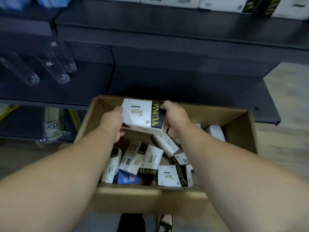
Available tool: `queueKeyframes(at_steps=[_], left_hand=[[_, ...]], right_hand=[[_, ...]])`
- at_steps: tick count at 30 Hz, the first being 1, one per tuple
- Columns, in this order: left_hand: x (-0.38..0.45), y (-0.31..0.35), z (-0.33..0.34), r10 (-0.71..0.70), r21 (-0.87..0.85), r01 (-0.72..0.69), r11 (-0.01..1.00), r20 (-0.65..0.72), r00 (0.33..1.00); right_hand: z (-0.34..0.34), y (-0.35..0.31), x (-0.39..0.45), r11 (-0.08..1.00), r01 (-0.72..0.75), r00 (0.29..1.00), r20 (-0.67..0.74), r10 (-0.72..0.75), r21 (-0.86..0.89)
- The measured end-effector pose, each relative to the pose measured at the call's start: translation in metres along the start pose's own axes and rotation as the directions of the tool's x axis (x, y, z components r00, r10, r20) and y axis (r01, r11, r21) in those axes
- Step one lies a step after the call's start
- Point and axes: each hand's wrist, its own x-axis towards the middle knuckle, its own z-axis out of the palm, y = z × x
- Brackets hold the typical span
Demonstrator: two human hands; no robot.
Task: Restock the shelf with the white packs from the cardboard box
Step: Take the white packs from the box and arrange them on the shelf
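Fingers of the left hand (113, 124) and right hand (173, 114) curl round the ends of one white pack (142, 114), held above the cardboard box (240, 131), whose loose packs (172, 175) await the shelf (167, 19) at twelve o'clock, partly stocked.

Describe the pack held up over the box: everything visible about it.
The held pack is a white, soft-looking block with a black band at one end bearing gold "YUJIAO" lettering, plus small green print and a dark mark on its white face. It is raised above the cardboard box, roughly level. The left hand grips its white end; the right hand grips the black-band end.
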Motion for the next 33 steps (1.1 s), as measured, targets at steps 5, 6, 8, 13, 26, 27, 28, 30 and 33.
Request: queueKeyframes(at_steps=[5, 6, 8, 13, 26, 27, 28, 30, 33], left_hand=[[-0.061, 0.018, 0.013, 0.173, -0.070, -0.174, 0.982, -0.010, 0.985], [-0.071, 0.022, 0.016, 0.207, -0.077, -0.208, 0.975, -0.017, 0.978], [-0.093, 0.029, 0.021, 0.271, -0.082, -0.272, 0.959, -0.014, 0.962], [-0.138, 0.047, 0.031, 0.417, -0.087, -0.413, 0.907, 0.032, 0.909], [-0.173, 0.098, 0.029, 0.659, -0.138, -0.654, 0.744, -0.015, 0.752], [-0.171, 0.102, 0.028, 0.662, -0.144, -0.658, 0.739, -0.023, 0.749], [-0.170, 0.107, 0.026, 0.668, -0.146, -0.665, 0.733, -0.033, 0.743], [-0.165, 0.119, 0.021, 0.679, -0.146, -0.677, 0.721, -0.042, 0.733], [-0.153, 0.138, 0.012, 0.708, -0.125, -0.706, 0.697, -0.037, 0.705]], right_hand=[[-0.030, -0.032, -0.039, 0.993, 0.107, 0.994, 0.024, -0.109, 0.056], [-0.036, -0.037, -0.045, 0.987, 0.135, 0.990, 0.020, -0.137, 0.088], [-0.050, -0.046, -0.058, 0.975, 0.200, 0.979, 0.010, -0.202, 0.097], [-0.079, -0.073, -0.091, 0.941, 0.337, 0.941, -0.002, -0.337, -0.020], [-0.061, -0.134, -0.131, 0.800, 0.592, 0.804, 0.006, -0.594, -0.095], [-0.058, -0.139, -0.133, 0.789, 0.607, 0.793, 0.016, -0.608, -0.098], [-0.056, -0.143, -0.130, 0.779, 0.619, 0.784, 0.019, -0.621, -0.101], [-0.049, -0.149, -0.123, 0.764, 0.641, 0.768, 0.041, -0.640, -0.081], [-0.029, -0.156, -0.115, 0.771, 0.633, 0.774, 0.050, -0.631, -0.072]])
